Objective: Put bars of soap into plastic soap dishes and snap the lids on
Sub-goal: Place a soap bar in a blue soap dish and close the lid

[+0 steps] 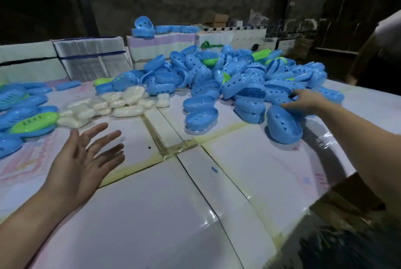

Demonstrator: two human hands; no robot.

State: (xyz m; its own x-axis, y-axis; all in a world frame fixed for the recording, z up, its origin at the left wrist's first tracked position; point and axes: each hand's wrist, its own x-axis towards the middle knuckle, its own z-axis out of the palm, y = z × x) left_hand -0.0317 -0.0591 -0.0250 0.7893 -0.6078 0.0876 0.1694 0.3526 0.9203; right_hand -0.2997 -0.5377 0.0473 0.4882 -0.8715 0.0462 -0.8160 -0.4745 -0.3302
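Observation:
A big heap of blue soap dish halves (249,73) with heart-shaped holes covers the far middle and right of the table. White wrapped soap bars (112,103) lie in a cluster left of the heap. My left hand (86,160) hovers over the table near the soap, palm up, fingers spread, holding nothing. My right hand (303,101) reaches into the front edge of the heap, its fingers spread over blue dishes; one blue dish (284,125) lies tilted just below it. Whether the fingers hold a dish is unclear.
Blue lids and a green inner tray (34,122) lie at the left edge. Wrapped white bundles (91,58) and boxes stand along the back. The table top (173,203) is made of white taped sheets; its right edge drops off near my right forearm.

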